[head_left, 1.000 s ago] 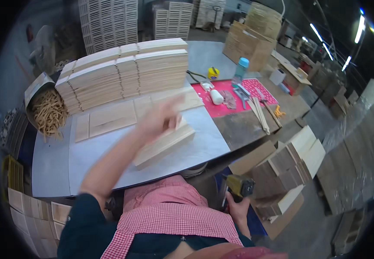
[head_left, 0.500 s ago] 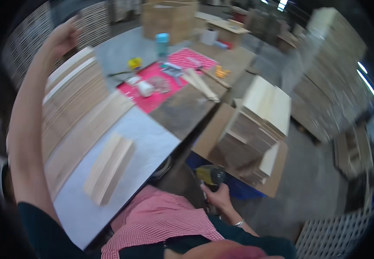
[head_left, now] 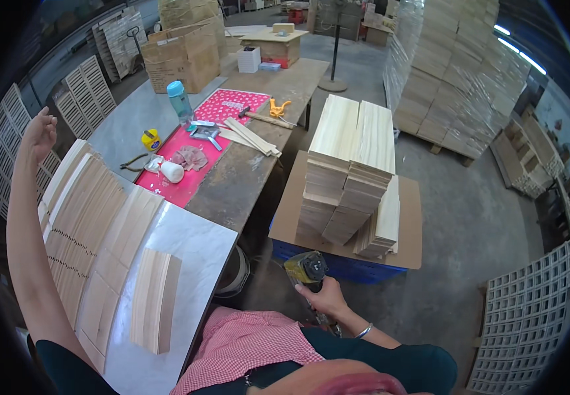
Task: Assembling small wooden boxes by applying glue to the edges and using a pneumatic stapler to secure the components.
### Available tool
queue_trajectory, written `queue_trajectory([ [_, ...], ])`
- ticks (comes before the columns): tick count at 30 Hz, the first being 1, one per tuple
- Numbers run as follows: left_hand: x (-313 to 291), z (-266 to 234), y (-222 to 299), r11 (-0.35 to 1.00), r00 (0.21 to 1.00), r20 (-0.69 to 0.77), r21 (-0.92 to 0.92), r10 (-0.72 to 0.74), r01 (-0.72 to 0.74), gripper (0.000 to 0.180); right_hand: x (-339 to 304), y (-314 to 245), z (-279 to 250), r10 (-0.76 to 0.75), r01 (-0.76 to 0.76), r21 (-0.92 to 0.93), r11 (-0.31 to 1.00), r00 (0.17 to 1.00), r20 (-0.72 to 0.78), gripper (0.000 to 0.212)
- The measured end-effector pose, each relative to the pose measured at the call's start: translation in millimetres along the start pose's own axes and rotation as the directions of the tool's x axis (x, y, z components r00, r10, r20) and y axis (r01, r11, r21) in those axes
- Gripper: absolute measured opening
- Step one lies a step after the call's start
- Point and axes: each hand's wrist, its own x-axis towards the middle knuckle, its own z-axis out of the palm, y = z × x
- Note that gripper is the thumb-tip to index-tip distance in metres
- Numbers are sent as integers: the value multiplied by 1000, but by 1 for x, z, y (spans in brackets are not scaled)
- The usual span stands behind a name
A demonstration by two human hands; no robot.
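My left hand [head_left: 40, 136] is raised at the far left, its fingers curled and nothing visible in them. It is apart from the long row of thin wooden slats [head_left: 77, 210] standing packed on the table, some with dark marks across their edges. A short bundle of wooden slats [head_left: 155, 299] lies on the white marbled tabletop [head_left: 192, 263], closer to me. Low on the right, my right hand [head_left: 329, 297] grips a yellow and black nail gun [head_left: 306, 267], held beside the table in front of a blue crate.
Wooden boards [head_left: 351, 158] are stacked on cardboard [head_left: 408, 224] over the blue crate [head_left: 337, 264]. A pink mat [head_left: 186, 181] holds a white bottle [head_left: 171, 172] and cloth; a hammer [head_left: 265, 118] lies behind. Wrapped cartons [head_left: 449, 79] stand far right, lattice panels [head_left: 535, 316] near right.
The view has swung, so the table and crate sit differently in it. My left hand has moved left, away from the slat row. My right hand still grips the nail gun.
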Motion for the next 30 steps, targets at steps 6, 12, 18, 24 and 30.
queue_trajectory([
  [6, 6, 7, -3, 999, 999, 5, -2, -52, 52, 63, -5, 27, 4, -89, 86, -59, 995, 995, -48, 44],
  [12, 88, -78, -4, 1000, 998, 69, -2, -12, 12, 57, -4, 11, 0, -55, 55, -16, 998, 998, -33, 49],
  [18, 101, -204, 6, 998, 996, 67, 22, -56, 55, 48, -13, 21, -4, -23, 25, -45, 999, 999, 50, 50],
  [24, -22, 9, -60, 1000, 990, 144, 7, 13, -14, 39, 3, 16, -4, 40, -41, -31, 999, 999, -13, 49],
  [30, 24, 36, -51, 995, 974, -203, 34, 97, -92, 30, 13, 24, 4, -8, 11, -50, 999, 999, 54, 49],
])
